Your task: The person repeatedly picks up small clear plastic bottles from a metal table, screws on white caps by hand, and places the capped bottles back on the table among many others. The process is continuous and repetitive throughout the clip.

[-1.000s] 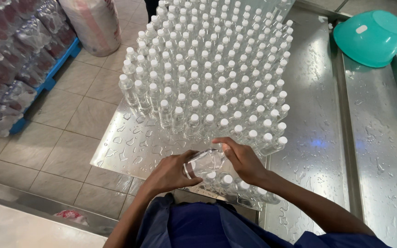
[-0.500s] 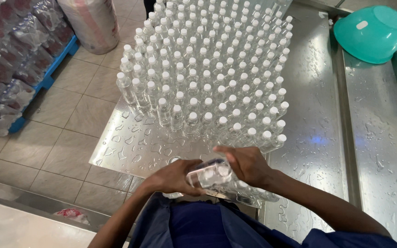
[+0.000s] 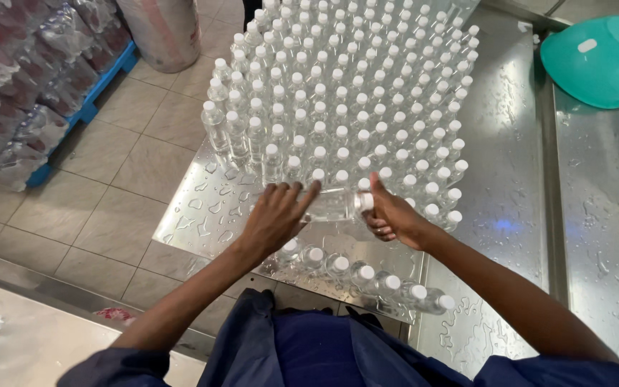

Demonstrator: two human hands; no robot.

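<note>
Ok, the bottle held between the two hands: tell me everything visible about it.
The bottle is small, of clear plastic as it looks, with a white screw cap; whether it holds liquid cannot be told. It lies on its side, cap pointing to the person's right, just above the wet metal table at the near edge of the standing bottles. The left hand covers its base end with spread fingers; the right hand grips the cap end, thumb up beside the cap. A row of lying bottles sits nearer the person.
</note>
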